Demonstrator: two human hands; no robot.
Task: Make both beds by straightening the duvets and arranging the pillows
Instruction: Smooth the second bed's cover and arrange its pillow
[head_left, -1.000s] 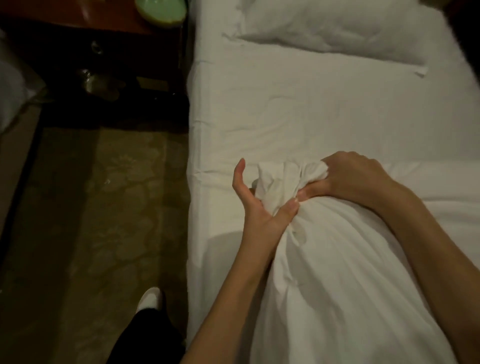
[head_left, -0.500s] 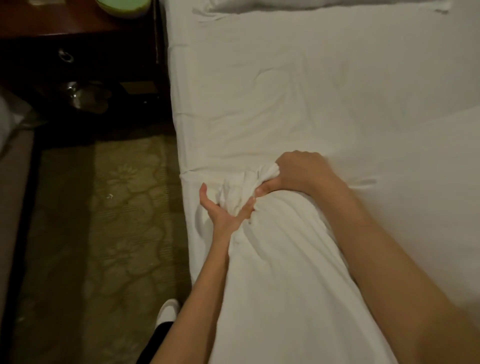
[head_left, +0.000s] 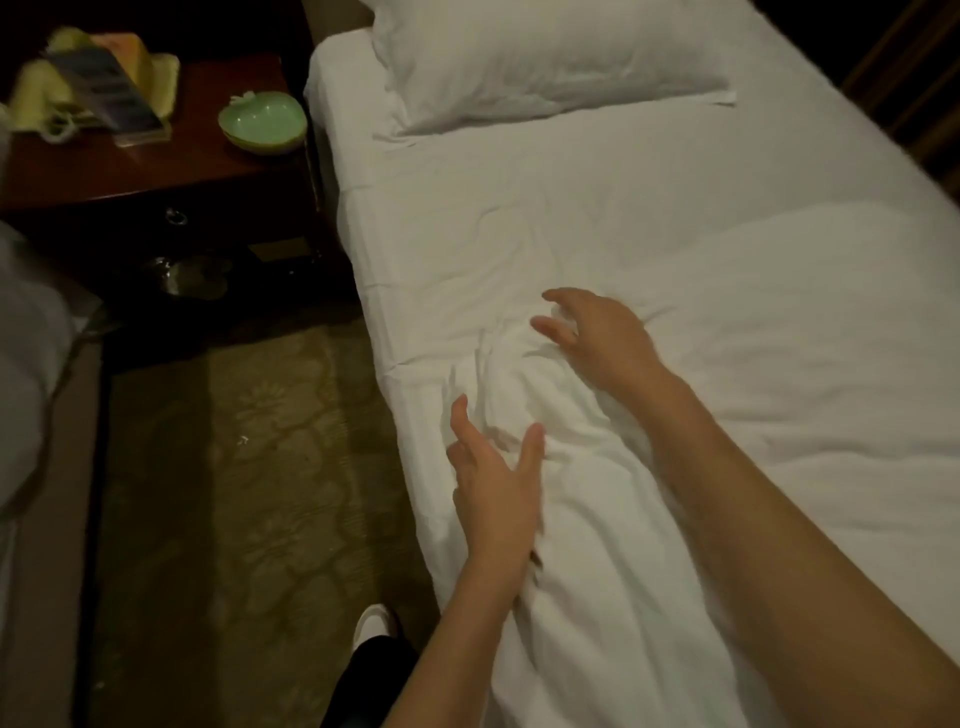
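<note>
Duvet (head_left: 701, 415) lies across the lower part of the bed (head_left: 467, 234), its top edge bunched into a crumpled knot near the left side, while the sheet above it runs bare up to the pillow (head_left: 530, 57) at the head. We have both hands over that knot: our left hand (head_left: 493, 478) hovers at the bed's edge with fingers (head_left: 460, 421) spread and released, grasping nothing, and our right hand (head_left: 597, 332) hangs just beyond the knot, fingers loosely parted, also holding nothing. We judge the step in hand to be flattening this gathered corner and drawing the duvet's edge square toward the pillow. To do it well, we should take the corner itself, not a fistful of cloth, and pull it out toward the left edge so the creases fan away rather than twist tighter. Then we sweep with flat palms from the middle outward, since pressing down on the knot would only set the wrinkles. The top edge slants higher on the right, so we should even it before smoothing. The pillow sits slightly askew and will want squaring afterward. Beside the bed stands a dark counter (head_left: 156, 156) with a green dish (head_left: 262, 122), well apart from our work, and a second bed (head_left: 26, 338) shows at the far left, likely waiting its turn.
</note>
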